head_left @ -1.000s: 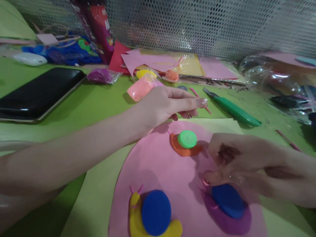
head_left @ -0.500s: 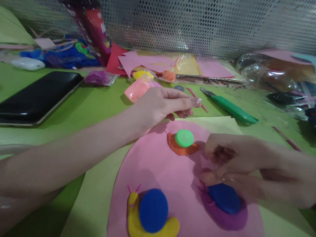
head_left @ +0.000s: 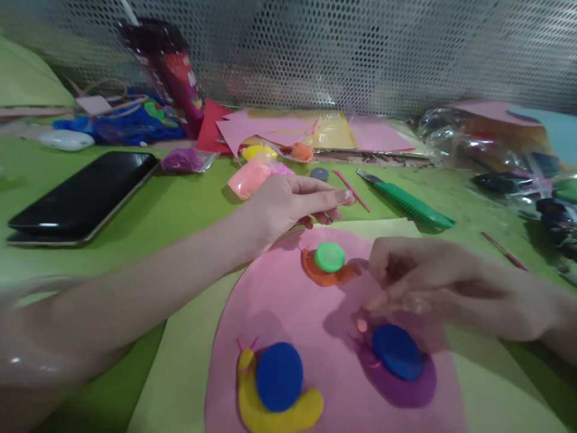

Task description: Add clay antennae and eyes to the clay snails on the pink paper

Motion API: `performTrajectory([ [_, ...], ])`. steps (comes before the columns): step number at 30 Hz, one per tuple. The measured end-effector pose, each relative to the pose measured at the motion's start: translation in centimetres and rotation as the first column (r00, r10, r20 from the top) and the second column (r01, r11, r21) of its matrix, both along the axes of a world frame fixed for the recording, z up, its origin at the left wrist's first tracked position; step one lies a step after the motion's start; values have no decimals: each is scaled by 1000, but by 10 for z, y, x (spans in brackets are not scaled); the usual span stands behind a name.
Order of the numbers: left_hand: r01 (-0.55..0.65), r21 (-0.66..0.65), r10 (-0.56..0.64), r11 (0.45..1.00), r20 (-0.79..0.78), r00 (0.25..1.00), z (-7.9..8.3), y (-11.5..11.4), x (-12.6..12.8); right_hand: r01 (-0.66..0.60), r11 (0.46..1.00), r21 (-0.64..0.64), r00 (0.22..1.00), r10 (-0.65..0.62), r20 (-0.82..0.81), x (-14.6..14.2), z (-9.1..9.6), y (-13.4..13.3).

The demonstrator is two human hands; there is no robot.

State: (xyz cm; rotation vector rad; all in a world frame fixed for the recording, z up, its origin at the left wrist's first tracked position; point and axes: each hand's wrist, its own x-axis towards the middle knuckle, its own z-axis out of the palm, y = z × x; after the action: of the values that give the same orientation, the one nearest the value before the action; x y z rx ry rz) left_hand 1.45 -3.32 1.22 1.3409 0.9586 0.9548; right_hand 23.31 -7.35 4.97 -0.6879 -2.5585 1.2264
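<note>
Right hand (head_left: 444, 285): I see its fingertips pinching the pink bit (head_left: 362, 325); it is nearer to the snail (head_left: 401, 390) than the left.
Snail: on the pink paper (head_left: 274, 300), just bodyward of these fingertips.
Snail axis: slanting, feelers (head_left: 354, 340) to far-left, tail to near-right.
Left hand (head_left: 291, 204): by the paper's far edge; whether it grips, I cannot tell.

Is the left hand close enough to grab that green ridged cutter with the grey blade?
Probably yes. The left hand is nearby and nothing covers the green ridged cutter; only a thin, straight pink stick lies between them, which looks easy to pass over.
</note>
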Motion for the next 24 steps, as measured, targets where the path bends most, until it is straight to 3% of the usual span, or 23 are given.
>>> performTrajectory([
  [3, 44, 5, -44, 999, 7, 999, 2, -2, 0, 197, 968, 154, 979, -186, -79, -3, -2, 1],
  [7, 131, -3, -131, 991, 41, 991, 1, -4, 1, 396, 792, 465, 918, -358, -172, -14, -3, -3],
  [12, 160, -3, -159, 987, 86, 984, 2, -4, 3, 521, 594, 613, 850, -428, -307, -24, -2, -9],
  [14, 158, 2, -158, 987, 115, 981, 3, -5, 4, 514, 567, 644, 853, -415, -316, -27, 0, -9],
  [24, 134, 27, -137, 991, 142, 980, -1, -2, 0, 510, 554, 658, 859, -376, -348, -41, 1, 8],
])
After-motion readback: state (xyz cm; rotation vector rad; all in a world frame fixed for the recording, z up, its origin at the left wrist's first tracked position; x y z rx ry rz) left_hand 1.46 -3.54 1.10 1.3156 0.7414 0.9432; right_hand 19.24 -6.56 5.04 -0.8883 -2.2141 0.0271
